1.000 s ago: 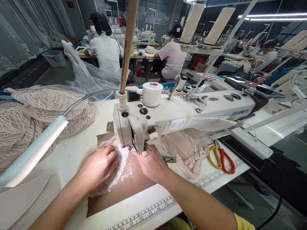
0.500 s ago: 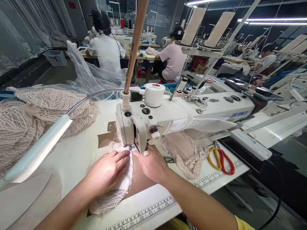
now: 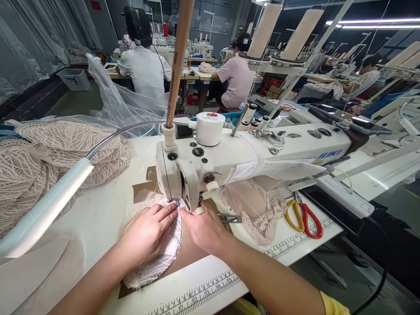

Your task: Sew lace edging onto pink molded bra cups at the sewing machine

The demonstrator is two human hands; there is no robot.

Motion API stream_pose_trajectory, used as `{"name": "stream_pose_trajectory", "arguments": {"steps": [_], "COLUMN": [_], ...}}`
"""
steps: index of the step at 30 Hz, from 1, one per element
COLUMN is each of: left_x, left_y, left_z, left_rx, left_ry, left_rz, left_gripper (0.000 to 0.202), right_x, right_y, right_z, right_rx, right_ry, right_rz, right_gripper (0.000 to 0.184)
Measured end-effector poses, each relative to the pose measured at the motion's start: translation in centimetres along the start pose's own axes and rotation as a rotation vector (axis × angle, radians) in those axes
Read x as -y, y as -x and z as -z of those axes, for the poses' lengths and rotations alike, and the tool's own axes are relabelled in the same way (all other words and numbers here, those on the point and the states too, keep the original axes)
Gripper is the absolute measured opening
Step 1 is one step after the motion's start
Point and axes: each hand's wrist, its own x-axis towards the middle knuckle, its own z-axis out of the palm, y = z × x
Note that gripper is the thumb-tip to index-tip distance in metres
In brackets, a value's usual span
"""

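My left hand (image 3: pixel 147 234) lies flat on a pale lace piece (image 3: pixel 154 267), fingers stretched toward the needle of the white sewing machine (image 3: pixel 229 162). My right hand (image 3: pixel 205 227) rests just right of it, fingertips pinched at the lace edge under the presser foot. Both hands meet right below the machine head. The needle itself is hidden behind the head.
A heap of beige lace (image 3: pixel 39 162) fills the left of the table, with a gooseneck lamp (image 3: pixel 46 205) over it. More lace garments (image 3: pixel 256 208) and red-and-yellow scissors (image 3: pixel 303 218) lie to the right. Other people sew at tables behind.
My left hand slid right and forward, pushing the lace toward the needle, and my right hand closed in until the fingertips met. The lace bunched nearer to me.
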Motion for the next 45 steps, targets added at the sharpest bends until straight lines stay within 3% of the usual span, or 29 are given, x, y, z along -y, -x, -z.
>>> {"name": "stream_pose_trajectory", "arguments": {"steps": [7,17,24,31,39,45], "left_x": [0.0,0.74,0.62,0.57,0.91,0.75], "left_y": [-0.35,-0.66,-0.85,-0.78,-0.86,-0.25], "left_z": [0.48,-0.12,0.25,0.41,0.38,0.83], "left_rx": [0.014,-0.097,-0.175,-0.145,-0.157,-0.084], "left_ry": [-0.019,-0.021,-0.006,0.064,0.043,0.041], "left_rz": [0.008,-0.043,-0.069,-0.043,0.046,0.032], "left_gripper": [0.042,0.037,0.028,0.025,0.026,0.025], "right_x": [0.09,0.08,-0.24,-0.28,-0.21,-0.38], "right_y": [-0.14,-0.19,0.12,0.0,-0.21,0.26], "right_z": [-0.08,-0.17,-0.11,0.06,-0.03,-0.49], "right_rx": [0.013,-0.003,0.007,0.017,0.001,-0.037], "right_ry": [0.018,0.003,-0.016,-0.022,-0.007,0.017], "right_rz": [-0.008,-0.006,0.004,0.017,-0.001,-0.067], "right_gripper": [0.038,0.045,0.039,0.031,0.038,0.038]}}
